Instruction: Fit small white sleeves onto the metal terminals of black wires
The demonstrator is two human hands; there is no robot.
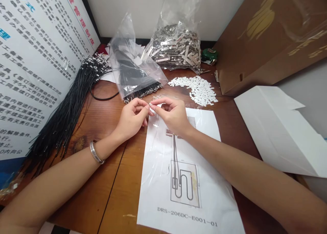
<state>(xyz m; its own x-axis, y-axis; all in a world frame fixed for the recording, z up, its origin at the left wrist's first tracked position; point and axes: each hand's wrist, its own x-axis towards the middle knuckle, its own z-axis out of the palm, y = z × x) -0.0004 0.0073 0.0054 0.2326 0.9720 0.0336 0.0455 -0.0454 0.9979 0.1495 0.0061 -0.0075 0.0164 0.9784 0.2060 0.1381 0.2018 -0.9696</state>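
My left hand [135, 117] and my right hand [173, 114] meet over the top of the printed sheet, thumbs and forefingers pinched together. Between the fingertips shows a small white piece [150, 105], mostly covered by the fingers. It resembles the small white plastic connector housings [200, 89] heaped just beyond my right hand. Behind my left hand, a clear plastic bag [138, 67] holds black wires with metal-tipped ends [145, 91]. Under my right wrist lies the paper sheet [189, 193] with a line drawing and the text DRS-206DC-E001-01.
A bundle of black wires with white ends [68, 108] leans along the poster board [33, 67] at left. At the back stands a clear bag of flat metal parts [176, 46], beside a green object [209, 56]. A brown box [268, 40] and folded white card [278, 128] flank the right.
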